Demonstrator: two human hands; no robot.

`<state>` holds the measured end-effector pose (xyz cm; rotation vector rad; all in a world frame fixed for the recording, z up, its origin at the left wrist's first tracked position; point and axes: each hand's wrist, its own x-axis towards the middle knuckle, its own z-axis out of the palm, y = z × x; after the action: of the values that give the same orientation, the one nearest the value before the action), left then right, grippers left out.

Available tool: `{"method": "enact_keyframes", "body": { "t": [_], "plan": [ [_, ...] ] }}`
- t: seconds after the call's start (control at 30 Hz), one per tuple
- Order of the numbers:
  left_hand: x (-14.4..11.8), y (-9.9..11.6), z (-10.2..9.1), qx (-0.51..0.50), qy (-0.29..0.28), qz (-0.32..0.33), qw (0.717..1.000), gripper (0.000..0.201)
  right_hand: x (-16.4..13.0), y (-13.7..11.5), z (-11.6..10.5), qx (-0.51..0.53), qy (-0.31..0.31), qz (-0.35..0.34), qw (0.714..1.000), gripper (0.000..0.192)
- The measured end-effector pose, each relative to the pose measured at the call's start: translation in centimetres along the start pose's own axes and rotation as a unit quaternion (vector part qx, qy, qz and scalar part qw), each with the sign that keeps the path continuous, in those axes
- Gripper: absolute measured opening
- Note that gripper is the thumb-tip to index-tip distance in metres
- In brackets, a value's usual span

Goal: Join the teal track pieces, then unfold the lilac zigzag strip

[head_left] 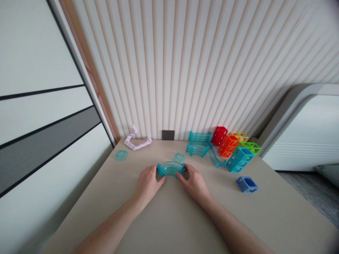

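Note:
Both of my hands grip a curved, see-through teal track piece (170, 169) over the middle of the table. My left hand (148, 179) pinches its left end, and my right hand (194, 180) pinches its right end. Just behind the piece lies a flat teal square frame (179, 157). A second flat teal square frame (121, 155) rests farther left. Right of centre at the back are another curved teal track piece (198, 150), a straight teal track piece (201, 137) and a bluish curved piece (217, 158).
A pale purple folding snake toy (136, 145) lies at the back left. At the right stand red (219, 136), orange (229, 145), yellow (241, 136), green (251, 146) and blue (240, 159) hollow blocks. A darker blue hollow block (247, 184) sits nearer. The ribbed wall (169, 70) borders the table's back edge.

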<state>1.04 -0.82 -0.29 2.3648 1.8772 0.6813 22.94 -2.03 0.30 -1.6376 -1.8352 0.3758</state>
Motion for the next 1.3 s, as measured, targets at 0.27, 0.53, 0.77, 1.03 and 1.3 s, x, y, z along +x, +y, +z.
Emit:
{"method": "enact_keyframes", "body": {
  "t": [0.27,0.53,0.77,1.03,1.3],
  "plan": [
    [0.0,0.0,-0.3,0.0,-0.002,0.007,1.0,0.024,-0.1,0.1,-0.1,-0.044,-0.02,-0.017,0.999,0.034],
    [0.0,0.0,-0.6,-0.007,-0.019,-0.003,1.0,0.022,-0.1,0.2,-0.2,-0.067,-0.053,-0.01,0.996,0.034],
    [0.1,0.2,-0.9,0.008,-0.04,-0.01,0.999,0.024,-0.1,0.3,-0.1,-0.071,-0.052,-0.01,0.996,0.033],
    [0.1,0.3,-1.1,0.011,-0.047,-0.024,0.999,0.024,0.2,1.9,0.2,-0.07,-0.044,-0.038,0.996,0.049],
    [0.1,0.1,-0.8,0.021,-0.049,-0.025,0.998,0.025,1.8,4.7,-0.2,-0.087,0.0,-0.078,0.993,0.055]
  ]
}}
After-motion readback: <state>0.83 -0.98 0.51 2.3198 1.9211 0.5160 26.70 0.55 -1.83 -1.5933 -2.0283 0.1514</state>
